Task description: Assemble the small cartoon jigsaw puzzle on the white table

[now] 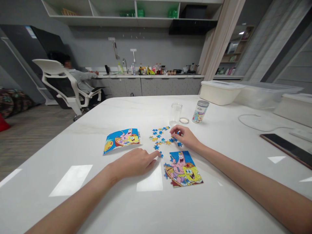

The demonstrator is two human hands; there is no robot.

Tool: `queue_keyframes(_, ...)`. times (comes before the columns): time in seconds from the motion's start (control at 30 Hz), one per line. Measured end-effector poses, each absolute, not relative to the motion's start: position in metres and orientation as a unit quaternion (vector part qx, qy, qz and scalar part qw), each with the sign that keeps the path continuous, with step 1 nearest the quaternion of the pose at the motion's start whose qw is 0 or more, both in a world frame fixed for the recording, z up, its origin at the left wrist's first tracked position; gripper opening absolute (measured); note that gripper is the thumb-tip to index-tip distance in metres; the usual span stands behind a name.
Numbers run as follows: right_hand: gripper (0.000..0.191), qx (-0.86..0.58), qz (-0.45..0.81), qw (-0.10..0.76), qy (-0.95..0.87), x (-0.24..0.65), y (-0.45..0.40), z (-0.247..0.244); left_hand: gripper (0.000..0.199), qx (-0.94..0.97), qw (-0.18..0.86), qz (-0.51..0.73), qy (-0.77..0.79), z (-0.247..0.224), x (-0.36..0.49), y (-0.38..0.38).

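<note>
On the white table, a partly assembled SpongeBob jigsaw puzzle [183,169] lies in front of me, with a printed picture card [122,141] to its left. Loose blue and yellow puzzle pieces [161,138] are scattered beyond the puzzle. The index fingertip of my left hand [133,163] touches a blue piece [161,154] at the puzzle's upper left. My right hand [183,136] rests among the loose pieces, its fingertips curled down. Whether those fingers hold a piece is hidden.
A clear glass jar [175,114], its round lid [184,121] and a printed canister [200,111] stand beyond the pieces. Plastic storage boxes [220,92] line the far right, near a phone [285,148]. A seated person [79,76] is at the counter behind.
</note>
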State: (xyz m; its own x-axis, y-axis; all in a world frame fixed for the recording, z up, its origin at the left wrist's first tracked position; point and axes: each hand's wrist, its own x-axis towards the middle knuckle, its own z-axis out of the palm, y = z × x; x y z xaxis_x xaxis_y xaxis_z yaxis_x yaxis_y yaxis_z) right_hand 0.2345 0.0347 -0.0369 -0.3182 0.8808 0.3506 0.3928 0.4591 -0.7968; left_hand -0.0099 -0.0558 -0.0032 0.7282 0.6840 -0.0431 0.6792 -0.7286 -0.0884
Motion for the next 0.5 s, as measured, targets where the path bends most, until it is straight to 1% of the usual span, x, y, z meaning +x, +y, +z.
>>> queue_keyframes(0.07, 0.017, -0.425, 0.244, 0.366, -0.791, 0.2333, 0.0316, -0.0359, 0.034, -0.928, 0.034, 0.037, -0.368, -0.0033, -0.0101, -0.0558)
queue_keyframes(0.17, 0.026, -0.424, 0.205, 0.320, -0.822, 0.2303, 0.0277, -0.0352, 0.034, -0.928, 0.033, 0.039, -0.369, -0.0033, -0.0102, -0.0559)
queue_keyframes(0.27, 0.023, -0.430, 0.191, 0.304, -0.828, 0.2283, 0.0266, -0.0352, 0.035, -0.928, 0.036, 0.038, -0.369, -0.0036, -0.0102, -0.0554)
queue_keyframes(0.37, 0.019, -0.426, 0.185, 0.300, -0.833, 0.2284, 0.0277, -0.0355, 0.035, -0.929, 0.039, 0.033, -0.367, -0.0047, -0.0106, -0.0543)
queue_keyframes(0.5, 0.018, -0.430, 0.181, 0.304, -0.830, 0.2297, 0.0297, -0.0367, 0.035, -0.931, 0.030, 0.018, -0.363, -0.0071, -0.0119, -0.0533)
